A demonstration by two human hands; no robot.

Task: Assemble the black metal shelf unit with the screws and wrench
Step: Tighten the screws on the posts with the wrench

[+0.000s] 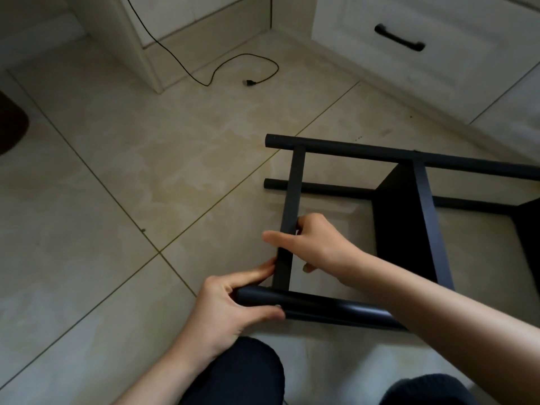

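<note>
The left hand's [233,305] fingers curl round the free end of the nearest round post [315,309], thumb laid along its near side, forefinger stretched up so its tip touches the foot of the flat crossbar [292,200]. The right hand [312,244] reaches across from the right and pinches that same crossbar a little higher, thumb flat across its left face and fingers curled behind; what, if anything, sits between those fingers cannot be told.

The black metal shelf unit [409,217] lies on its side on the tiled floor [117,185], in the right half of the view, just in front of the person's knees [242,372]. Its long axis runs left to right, with the post ends pointing left and the rest running off the right edge of the view. Three round posts show: the held one nearest, one on the floor [330,188] in the middle, one raised at the far side [380,152]. Two flat crossbars join near and far posts, the held one by the post ends and a second [429,217] further right, edging a dark shelf panel [400,223].

Left of the post ends the floor lies open as far as a dark mat [11,124] at the left edge. Beyond the far post, white cabinets stand near; one drawer [409,42] carries a black handle. One black power cord [233,68] trails across the tiles at the cabinet foot, its plug lying loose.
</note>
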